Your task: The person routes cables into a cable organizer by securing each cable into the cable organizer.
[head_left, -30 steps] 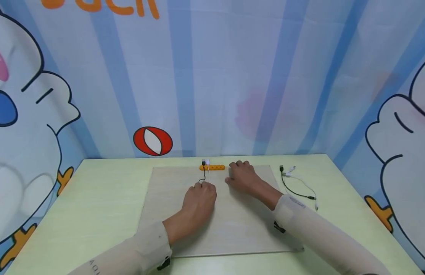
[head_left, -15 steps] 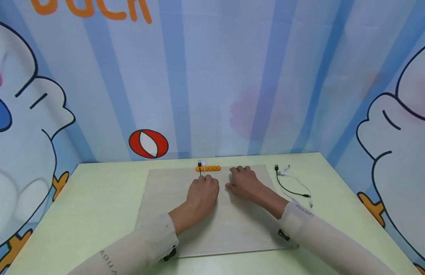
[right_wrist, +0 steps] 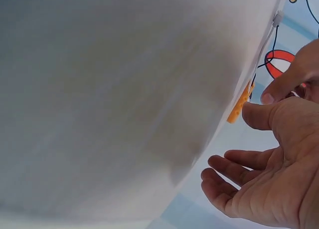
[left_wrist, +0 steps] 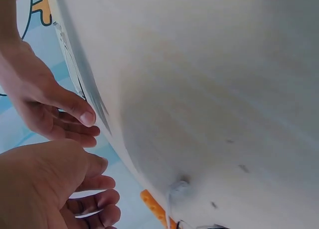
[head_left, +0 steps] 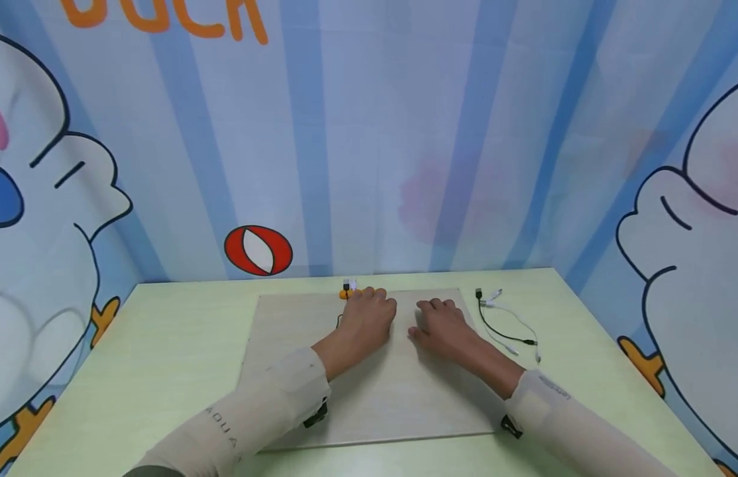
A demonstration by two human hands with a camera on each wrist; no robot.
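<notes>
At the back of the board, an orange cable holder strip (head_left: 343,295) is mostly covered by my left hand (head_left: 370,320) in the head view. A black USB cable (head_left: 346,285) and a white USB cable (head_left: 354,284) stand at its left end, plugs pointing back. In the left wrist view, the fingers (left_wrist: 107,196) of that hand bend loosely with nothing between them. My right hand (head_left: 448,326) hovers over the board to the right, fingers spread and loosely bent, holding nothing. The right wrist view shows the strip (right_wrist: 239,107) beyond both hands.
A pale square board (head_left: 399,404) covers the middle of the light green table (head_left: 166,358). Right of it lie a loose black cable (head_left: 506,333) and white cables (head_left: 521,318). A printed curtain (head_left: 381,146) stands behind the table.
My left hand has moved right and farther back, now covering most of the orange strip. My right hand has shifted slightly right and nearer. The camera view has shifted a little.
</notes>
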